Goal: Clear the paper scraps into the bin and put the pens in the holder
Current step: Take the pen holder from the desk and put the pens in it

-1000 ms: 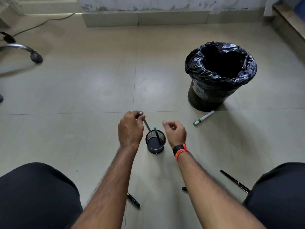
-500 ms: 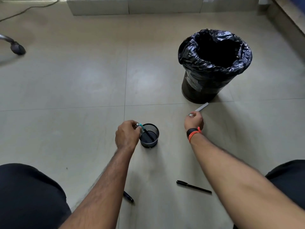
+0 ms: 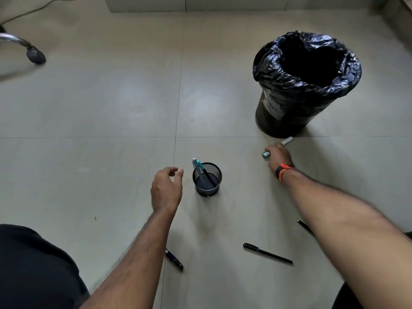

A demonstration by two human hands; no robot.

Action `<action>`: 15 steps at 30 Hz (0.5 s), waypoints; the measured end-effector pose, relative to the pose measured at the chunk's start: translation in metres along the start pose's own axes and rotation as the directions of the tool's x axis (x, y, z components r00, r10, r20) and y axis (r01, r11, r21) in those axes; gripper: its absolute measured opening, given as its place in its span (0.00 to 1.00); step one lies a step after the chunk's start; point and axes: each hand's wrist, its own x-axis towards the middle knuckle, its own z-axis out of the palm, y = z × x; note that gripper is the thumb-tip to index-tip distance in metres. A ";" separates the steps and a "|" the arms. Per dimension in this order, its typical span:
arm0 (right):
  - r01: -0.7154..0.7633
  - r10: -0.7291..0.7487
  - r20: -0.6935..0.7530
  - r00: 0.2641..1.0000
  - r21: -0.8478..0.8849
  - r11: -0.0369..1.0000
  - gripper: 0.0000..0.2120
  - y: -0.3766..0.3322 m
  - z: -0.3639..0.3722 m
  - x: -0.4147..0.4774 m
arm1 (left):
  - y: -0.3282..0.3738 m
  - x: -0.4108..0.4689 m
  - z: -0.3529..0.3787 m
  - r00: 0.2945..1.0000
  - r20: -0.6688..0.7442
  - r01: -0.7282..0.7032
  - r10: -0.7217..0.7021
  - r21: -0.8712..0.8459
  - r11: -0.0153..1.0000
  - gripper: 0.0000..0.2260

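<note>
A black mesh pen holder (image 3: 207, 188) stands on the tiled floor and holds two pens (image 3: 199, 169), one grey and one teal-capped. My left hand (image 3: 166, 190) hovers just left of the holder, fingers apart and empty. My right hand (image 3: 278, 158) is closed over a white marker with a green cap (image 3: 266, 154) lying at the foot of the bin (image 3: 306, 85), which is lined with a black bag. A black pen (image 3: 267, 253) lies on the floor nearer me. Another dark pen (image 3: 174, 259) shows beside my left forearm, and a third pen (image 3: 304, 226) is partly hidden by my right arm.
An office chair's chrome leg and castor (image 3: 35, 55) stand at the far left, with a cable (image 3: 33, 10) running along the floor behind. A low white ledge (image 3: 200, 3) runs along the back. My dark-clothed knees (image 3: 33, 264) fill the lower corners.
My left hand has let go of the grey pen, which now rests in the holder, and has drawn back to the left. My right hand reached to the marker by the bin and closed on it.
</note>
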 end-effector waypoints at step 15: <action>-0.005 0.037 -0.052 0.998 0.521 0.853 0.06 -0.094 -0.005 -0.026 | -0.078 -0.049 0.005 0.837 0.017 0.547 -0.546 -0.010 0.837 0.06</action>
